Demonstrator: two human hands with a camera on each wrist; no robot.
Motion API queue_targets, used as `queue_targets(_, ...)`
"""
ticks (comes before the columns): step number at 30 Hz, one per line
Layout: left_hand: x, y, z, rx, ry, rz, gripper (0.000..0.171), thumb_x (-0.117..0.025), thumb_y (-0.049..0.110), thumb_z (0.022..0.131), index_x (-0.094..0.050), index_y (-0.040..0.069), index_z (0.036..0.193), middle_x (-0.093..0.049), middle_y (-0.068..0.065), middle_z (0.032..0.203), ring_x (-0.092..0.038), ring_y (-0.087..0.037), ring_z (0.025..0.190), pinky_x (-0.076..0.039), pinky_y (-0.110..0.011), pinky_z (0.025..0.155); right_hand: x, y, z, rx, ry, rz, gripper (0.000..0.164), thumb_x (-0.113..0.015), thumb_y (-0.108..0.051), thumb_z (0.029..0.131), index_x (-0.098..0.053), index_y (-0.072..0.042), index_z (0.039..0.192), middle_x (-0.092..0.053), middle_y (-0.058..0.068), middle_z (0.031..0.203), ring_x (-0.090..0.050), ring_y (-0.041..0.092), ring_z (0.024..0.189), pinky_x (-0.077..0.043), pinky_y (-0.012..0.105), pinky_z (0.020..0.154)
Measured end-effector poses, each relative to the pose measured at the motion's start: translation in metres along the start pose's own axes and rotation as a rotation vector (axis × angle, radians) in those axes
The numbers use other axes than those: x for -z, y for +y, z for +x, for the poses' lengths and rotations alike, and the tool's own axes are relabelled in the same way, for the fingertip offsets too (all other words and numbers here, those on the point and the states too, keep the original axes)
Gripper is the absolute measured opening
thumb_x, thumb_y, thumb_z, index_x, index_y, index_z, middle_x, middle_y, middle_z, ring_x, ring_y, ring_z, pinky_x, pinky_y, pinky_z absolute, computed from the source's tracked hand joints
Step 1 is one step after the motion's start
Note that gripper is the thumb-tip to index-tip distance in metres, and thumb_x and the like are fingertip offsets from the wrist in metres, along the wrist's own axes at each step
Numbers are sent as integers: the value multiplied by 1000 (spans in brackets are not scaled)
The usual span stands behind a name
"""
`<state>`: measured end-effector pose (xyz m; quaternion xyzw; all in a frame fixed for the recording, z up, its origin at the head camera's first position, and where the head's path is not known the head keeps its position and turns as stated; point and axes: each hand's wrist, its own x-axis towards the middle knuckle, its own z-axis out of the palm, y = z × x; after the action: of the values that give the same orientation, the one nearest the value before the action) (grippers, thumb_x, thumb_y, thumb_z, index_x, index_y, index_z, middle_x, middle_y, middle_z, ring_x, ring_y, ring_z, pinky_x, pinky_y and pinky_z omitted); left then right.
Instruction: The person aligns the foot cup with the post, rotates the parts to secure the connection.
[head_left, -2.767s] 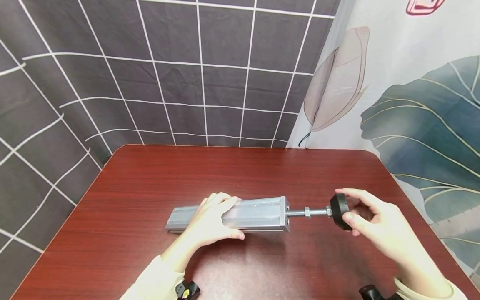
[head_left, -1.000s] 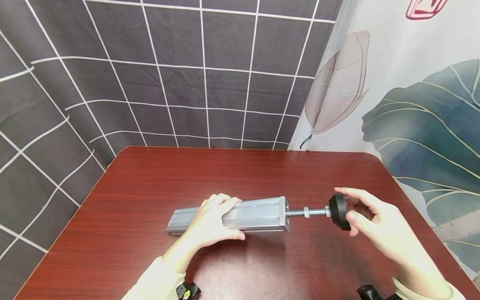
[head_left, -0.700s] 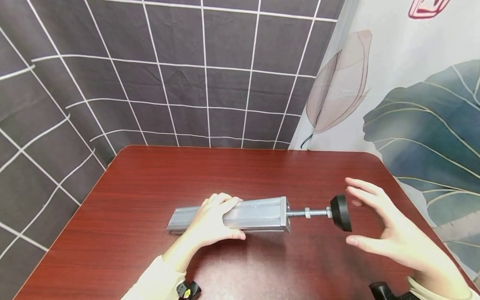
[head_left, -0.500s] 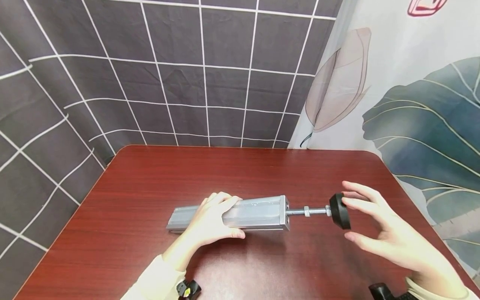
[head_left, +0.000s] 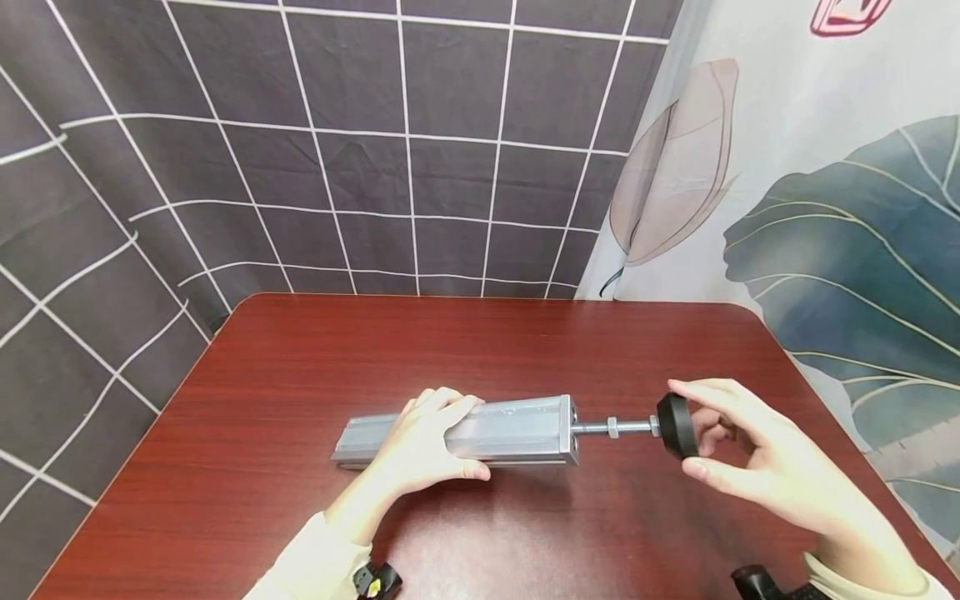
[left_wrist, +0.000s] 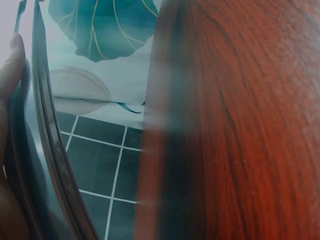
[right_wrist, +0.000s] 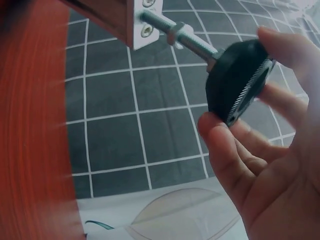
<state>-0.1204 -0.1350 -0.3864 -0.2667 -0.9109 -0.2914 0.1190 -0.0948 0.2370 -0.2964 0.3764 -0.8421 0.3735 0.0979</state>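
Note:
A length of silver aluminium profile lies lengthwise over the table in the head view. My left hand grips it from above around the middle, thumb along the near side. In the left wrist view the profile runs up the left edge beside some fingers. From its right end plate sticks a threaded rod with a hex nut, ending in a black levelling foot. My right hand pinches the foot's rim between thumb and fingertips. The right wrist view shows the foot's ribbed underside facing the palm.
The reddish-brown wooden table spreads beneath both hands. Behind it hangs a dark grey cloth with white grid lines, and to the right a white curtain printed with leaves.
My right hand let go of the foot and spread its fingers, then came back and pinched the rim again. The left hand and the profile have stayed in place.

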Motion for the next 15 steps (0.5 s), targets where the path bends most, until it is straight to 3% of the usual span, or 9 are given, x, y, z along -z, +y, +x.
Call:
queue_targets(4,0,0,-1,-4,5,-1,78,-82,55,54,-61,22,121,-57,6,106,-49,-14,98,-38,-38,84,-3,-5,1,-111,40,-36,76,-78,13,61,-50,-3,131,-53,-9,93,-54,4,71,-42,19,59)
queue_targets(7,0,0,-1,-3,4,-2,78,-82,55,54,-61,22,121,-56,7,105,-49,-14,98,-38,-39,84,-6,-7,1,-172,85,-31,69,-77,11,65,-54,-6,128,-56,-9,89,-54,5,69,-42,17,59)
queue_targets(12,0,0,0,4,-2,11,79,-81,57,54,-60,23,122,-56,7,106,-49,-14,99,-38,-38,84,-10,-7,2,-203,136,-9,61,-73,12,68,-57,-8,124,-58,-7,89,-53,6,71,-40,18,60)
queue_targets(15,0,0,0,11,-1,14,80,-82,57,53,-60,23,123,-56,7,107,-49,-14,99,-38,-38,84,-8,-6,2,-186,118,-12,64,-72,11,68,-55,-7,128,-58,-8,91,-52,5,73,-40,18,62)
